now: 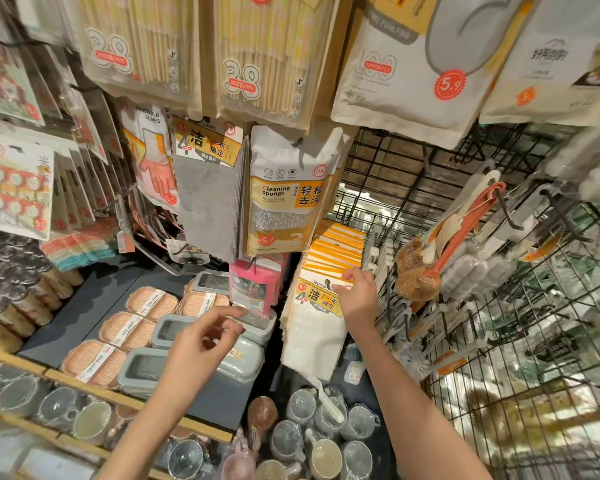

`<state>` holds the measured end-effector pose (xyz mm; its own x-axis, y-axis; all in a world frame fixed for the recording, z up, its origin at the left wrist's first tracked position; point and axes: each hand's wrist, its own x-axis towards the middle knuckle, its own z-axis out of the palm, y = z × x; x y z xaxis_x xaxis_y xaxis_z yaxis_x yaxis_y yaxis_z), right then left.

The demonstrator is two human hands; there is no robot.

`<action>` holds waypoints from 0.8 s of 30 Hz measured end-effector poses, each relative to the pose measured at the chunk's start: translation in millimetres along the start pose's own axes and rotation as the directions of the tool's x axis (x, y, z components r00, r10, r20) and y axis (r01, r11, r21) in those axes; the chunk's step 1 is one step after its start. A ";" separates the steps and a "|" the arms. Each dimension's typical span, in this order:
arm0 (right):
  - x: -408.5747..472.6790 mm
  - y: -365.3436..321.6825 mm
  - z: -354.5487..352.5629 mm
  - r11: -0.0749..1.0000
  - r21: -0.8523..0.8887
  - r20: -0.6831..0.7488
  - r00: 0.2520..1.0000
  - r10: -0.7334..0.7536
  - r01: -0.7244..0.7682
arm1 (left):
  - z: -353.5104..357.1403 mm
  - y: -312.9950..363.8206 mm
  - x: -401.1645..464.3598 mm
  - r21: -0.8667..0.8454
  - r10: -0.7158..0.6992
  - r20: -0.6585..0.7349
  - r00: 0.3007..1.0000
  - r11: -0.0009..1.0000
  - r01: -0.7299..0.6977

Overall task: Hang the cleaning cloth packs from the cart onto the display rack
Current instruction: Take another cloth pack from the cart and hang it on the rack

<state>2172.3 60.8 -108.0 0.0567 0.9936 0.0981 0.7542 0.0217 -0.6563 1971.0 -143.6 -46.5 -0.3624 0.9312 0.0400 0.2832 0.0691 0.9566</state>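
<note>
**Front pack steadied on the hook**

The right hand (357, 296) pinches the header of the front cleaning cloth pack (317, 320), probably to seat it on the hook (330, 284) just below the sponge pack (284, 192). Left of it, the left hand (201, 344) hovers, fingers loosely curled, holding nothing.

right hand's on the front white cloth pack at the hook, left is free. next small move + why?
Probably push the white cloth pack back along the hook with the right hand, then let go. Its header already sits on the hook, in front of a row of similar packs, and the left hand holds nothing.
</note>
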 end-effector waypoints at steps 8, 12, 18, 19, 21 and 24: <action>11.4 -0.2 10.8 0.985 -0.171 -0.072 0.997 0.016 -0.028 | -5.2 -6.1 3.7 0.016 0.011 -0.037 0.999 1.000 -0.010; 22.4 -3.2 8.0 0.980 -0.195 -0.054 0.998 0.016 -0.026 | -8.5 -3.5 3.3 0.013 0.029 -0.036 0.999 1.000 -0.029; 22.4 -7.8 -0.2 0.977 -0.214 0.008 1.000 0.024 -0.021 | -17.7 8.7 -1.1 0.075 0.076 -0.059 0.995 0.995 -0.072; 20.0 -9.1 -3.2 0.978 -0.208 0.018 1.000 0.019 -0.014 | -20.1 11.8 -2.2 0.077 0.084 -0.065 0.994 0.994 -0.079; 14.0 -12.0 -9.4 0.988 -0.154 0.021 1.000 0.014 -0.010 | -23.3 16.9 -3.8 0.066 0.096 -0.075 0.993 0.994 -0.091; 0.5 -22.8 -24.4 0.999 0.025 0.018 0.999 -0.039 0.039 | -28.0 25.3 -7.7 0.065 0.113 -0.097 0.989 0.992 -0.107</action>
<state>2171.0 58.1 -74.7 0.0152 0.9938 0.1101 0.7392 0.0629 -0.6705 1956.1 -159.0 -14.5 -0.4123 0.8940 0.1757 0.3771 -0.0081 0.9261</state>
